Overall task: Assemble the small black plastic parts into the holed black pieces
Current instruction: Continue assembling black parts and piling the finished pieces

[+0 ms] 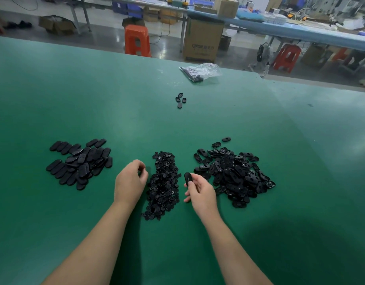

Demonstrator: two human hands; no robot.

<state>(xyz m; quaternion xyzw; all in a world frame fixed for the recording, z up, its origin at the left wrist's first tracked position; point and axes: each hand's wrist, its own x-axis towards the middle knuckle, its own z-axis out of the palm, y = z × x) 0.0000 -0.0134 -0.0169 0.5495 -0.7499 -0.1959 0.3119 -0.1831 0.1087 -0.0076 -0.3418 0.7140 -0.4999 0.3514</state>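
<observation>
Three black heaps lie on the green table (136,112), which fills most of the view. Farthest right sits the big pile of holed pieces (233,171); on the left side a stack of smooth oval pieces (79,161); between the hands a narrow heap of small parts (163,184). Beyond them, near the far edge, rests a clear plastic bag (201,70), and nearer in a cluster of four loose ovals (180,99). The right hand (200,192) pinches one holed piece (187,177) between thumb and fingertips, raised just beside the small parts. The left hand (130,179) hovers at the heap's left edge with fingers curled inward — whether they hold anything I cannot tell.
</observation>
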